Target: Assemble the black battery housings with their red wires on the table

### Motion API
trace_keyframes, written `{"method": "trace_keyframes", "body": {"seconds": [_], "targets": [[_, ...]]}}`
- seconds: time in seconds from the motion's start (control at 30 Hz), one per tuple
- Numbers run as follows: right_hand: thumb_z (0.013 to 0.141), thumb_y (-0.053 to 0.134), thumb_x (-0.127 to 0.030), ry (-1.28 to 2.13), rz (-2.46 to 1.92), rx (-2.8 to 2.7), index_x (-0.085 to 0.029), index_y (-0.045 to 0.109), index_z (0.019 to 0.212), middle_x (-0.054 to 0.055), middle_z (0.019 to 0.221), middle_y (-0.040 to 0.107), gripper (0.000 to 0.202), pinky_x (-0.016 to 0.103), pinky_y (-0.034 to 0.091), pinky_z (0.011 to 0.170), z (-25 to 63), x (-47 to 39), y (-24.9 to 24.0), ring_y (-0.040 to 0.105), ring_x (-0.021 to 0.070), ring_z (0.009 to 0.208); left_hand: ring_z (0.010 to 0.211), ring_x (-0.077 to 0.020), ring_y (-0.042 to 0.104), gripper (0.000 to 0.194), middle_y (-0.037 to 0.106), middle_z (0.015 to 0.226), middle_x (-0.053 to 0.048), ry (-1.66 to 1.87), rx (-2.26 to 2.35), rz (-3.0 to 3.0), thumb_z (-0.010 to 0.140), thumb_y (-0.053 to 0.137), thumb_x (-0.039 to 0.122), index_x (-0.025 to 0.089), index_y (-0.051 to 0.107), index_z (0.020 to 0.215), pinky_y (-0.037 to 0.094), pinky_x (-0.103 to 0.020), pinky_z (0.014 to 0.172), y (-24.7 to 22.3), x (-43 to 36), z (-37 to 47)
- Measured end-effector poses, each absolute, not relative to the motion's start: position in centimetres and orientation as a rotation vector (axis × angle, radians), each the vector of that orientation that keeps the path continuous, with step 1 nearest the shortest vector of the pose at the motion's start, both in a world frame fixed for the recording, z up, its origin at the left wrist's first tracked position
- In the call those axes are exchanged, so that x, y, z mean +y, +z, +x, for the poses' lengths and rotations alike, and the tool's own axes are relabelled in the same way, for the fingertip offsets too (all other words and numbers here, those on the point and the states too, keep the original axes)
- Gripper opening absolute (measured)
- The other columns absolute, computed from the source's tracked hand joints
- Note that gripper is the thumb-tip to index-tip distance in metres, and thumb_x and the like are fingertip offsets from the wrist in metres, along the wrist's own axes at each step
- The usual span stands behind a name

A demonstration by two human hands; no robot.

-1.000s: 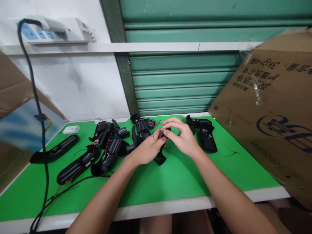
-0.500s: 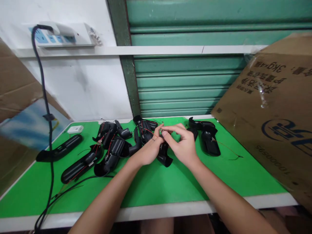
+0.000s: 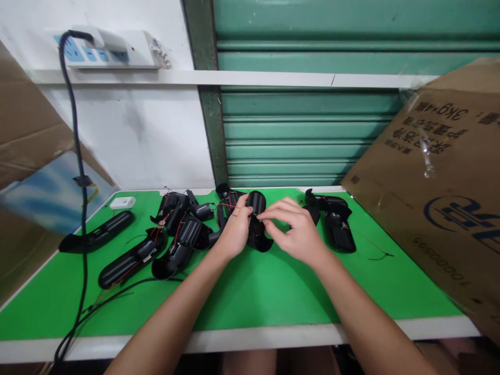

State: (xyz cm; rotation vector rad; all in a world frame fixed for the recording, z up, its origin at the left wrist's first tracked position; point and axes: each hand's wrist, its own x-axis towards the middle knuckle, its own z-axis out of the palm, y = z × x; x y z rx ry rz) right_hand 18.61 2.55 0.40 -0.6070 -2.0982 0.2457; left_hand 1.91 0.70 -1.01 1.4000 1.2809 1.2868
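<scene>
My left hand (image 3: 236, 229) is closed around a curved black plastic housing (image 3: 258, 237), holding it slightly above the table near its middle. A red wire (image 3: 224, 204) runs out to the left past my left fingertips. From the right, my right hand (image 3: 295, 229) reaches to the housing's side, with thumb and index finger bent close together in a pinch. Whatever lies between those fingertips is too small to make out. Behind my left hand lies another black housing (image 3: 224, 191) with thin wires.
Several black housings with red wires, including one long housing (image 3: 128, 263), lie on the green table mat (image 3: 273, 297) to the left. More, such as this housing (image 3: 339, 232), lie right. A black cable (image 3: 80, 156) hangs at left; a cardboard box (image 3: 441, 192) leans at right.
The housing has come up and turned in my left hand, so its rounded end now shows above the fingers. My right hand has drawn slightly apart from my left. The view has shifted a little.
</scene>
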Motion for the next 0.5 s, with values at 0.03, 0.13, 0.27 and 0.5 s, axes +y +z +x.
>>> {"method": "trace_keyframes", "body": {"seconds": [0.03,0.13,0.27,0.5], "targets": [[0.093,0.06,-0.012,0.243,-0.604,-2.119,-0.023,0.074,0.092,0.003,0.088,0.075,0.018,0.037,0.05,0.078,18.6,2.6,0.3,0.063,0.0194,0.082,0.121,-0.0225,0.056,0.037,0.059,0.131,-0.009,1.269,1.291,1.415,0.092,0.033,0.03,0.017,0.054,0.119,0.037,-0.035,0.113,-0.9,0.6,1.9],[0.096,0.057,-0.013,0.254,-0.609,-2.154,-0.023,0.069,0.1,0.004,0.092,0.074,0.016,0.038,0.05,0.082,18.7,2.5,0.3,0.062,0.0207,0.089,0.12,-0.0232,0.056,0.042,0.06,0.13,-0.008,1.207,1.322,1.449,0.094,0.033,0.031,0.017,0.051,0.129,0.039,-0.036,0.11,-0.7,0.2,1.9],[0.093,0.058,-0.013,0.281,-0.693,-2.142,-0.024,0.048,0.127,0.003,0.093,0.071,0.037,0.044,0.048,0.096,18.6,2.4,0.0,0.064,0.0244,0.102,0.116,-0.023,0.059,0.046,0.064,0.12,-0.007,1.128,1.32,1.511,0.095,0.032,0.031,0.019,0.048,0.137,0.042,-0.036,0.106,-0.4,-0.2,2.1],[0.094,0.056,-0.014,0.313,-0.652,-2.074,-0.026,0.034,0.13,0.0,0.09,0.067,0.044,0.041,0.052,0.097,18.3,2.5,-0.8,0.07,0.0217,0.1,0.11,-0.0218,0.06,0.045,0.064,0.119,-0.006,1.121,1.312,1.513,0.095,0.031,0.03,0.019,0.049,0.135,0.045,-0.034,0.1,0.0,-0.5,2.3]]}}
